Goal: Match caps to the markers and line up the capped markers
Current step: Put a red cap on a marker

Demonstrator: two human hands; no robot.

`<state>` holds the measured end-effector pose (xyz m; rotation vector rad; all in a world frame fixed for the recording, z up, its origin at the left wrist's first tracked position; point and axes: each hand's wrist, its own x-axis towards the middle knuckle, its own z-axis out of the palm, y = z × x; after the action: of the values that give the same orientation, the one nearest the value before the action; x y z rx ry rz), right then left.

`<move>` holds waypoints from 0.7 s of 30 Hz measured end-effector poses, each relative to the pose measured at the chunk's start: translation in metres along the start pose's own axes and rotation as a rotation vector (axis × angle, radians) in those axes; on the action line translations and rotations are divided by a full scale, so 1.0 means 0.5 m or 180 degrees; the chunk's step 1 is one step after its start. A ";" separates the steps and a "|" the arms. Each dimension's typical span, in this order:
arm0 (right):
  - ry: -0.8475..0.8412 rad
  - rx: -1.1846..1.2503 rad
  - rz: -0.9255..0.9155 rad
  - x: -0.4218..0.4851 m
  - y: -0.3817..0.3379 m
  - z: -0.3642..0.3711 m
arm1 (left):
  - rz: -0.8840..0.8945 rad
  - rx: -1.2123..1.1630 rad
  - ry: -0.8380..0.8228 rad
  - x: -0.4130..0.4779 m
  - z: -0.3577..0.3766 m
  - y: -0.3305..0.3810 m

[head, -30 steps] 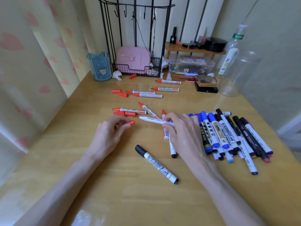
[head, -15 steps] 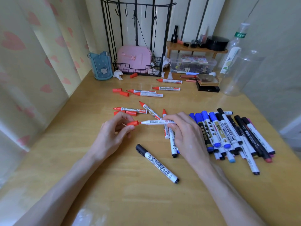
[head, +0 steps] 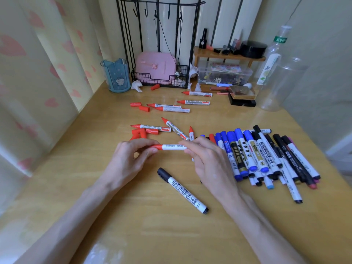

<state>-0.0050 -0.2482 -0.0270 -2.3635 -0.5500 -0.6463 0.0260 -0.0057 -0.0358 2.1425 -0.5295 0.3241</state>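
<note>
Pale wood makes up the surface (head: 118,229), tucked into a corner with heart-patterned curtains on the left and a black wire rack (head: 162,80) at the back holding a pink case (head: 155,67). A blue cup (head: 117,77) stands beside the rack, and a clear plastic bottle (head: 276,79) stands at the far right, near a small wooden shelf (head: 228,55) with a clear box (head: 224,75) under it. Both hands are raised just over the middle of the surface, holding one red marker (head: 172,147) level between them. The right hand (head: 207,161) pinches the white barrel at its right end with curled fingers. The left hand (head: 129,159) grips the red cap (head: 157,146) at the marker's left end between thumb and fingers. The cap meets the barrel, though whether it is pushed fully home I cannot tell. Just behind the hands lie three uncapped red markers (head: 152,127) and a few loose red caps (head: 142,132). Farther back are four more uncapped red markers (head: 194,102) and three more loose caps (head: 135,104), one of them close to the rack. A black marker (head: 182,190) with its cap on lies alone, slanted, in front of the hands. To the right, a crowd of capped blue and black markers (head: 266,157) lies side by side, overlapping, right beside the right hand.
</note>
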 end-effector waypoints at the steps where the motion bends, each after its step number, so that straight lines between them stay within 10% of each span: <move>1: 0.0038 0.0000 -0.0001 0.000 0.001 0.002 | 0.0018 0.0021 0.0019 0.000 0.001 0.002; 21: 0.0248 -0.0724 -0.0115 0.009 -0.023 -0.001 | 0.0321 0.0020 0.0115 0.019 0.005 0.015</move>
<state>-0.0077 -0.2394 -0.0187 -2.5307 -0.5087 -0.8535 0.0306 -0.0139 -0.0282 2.1163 -0.6176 0.4202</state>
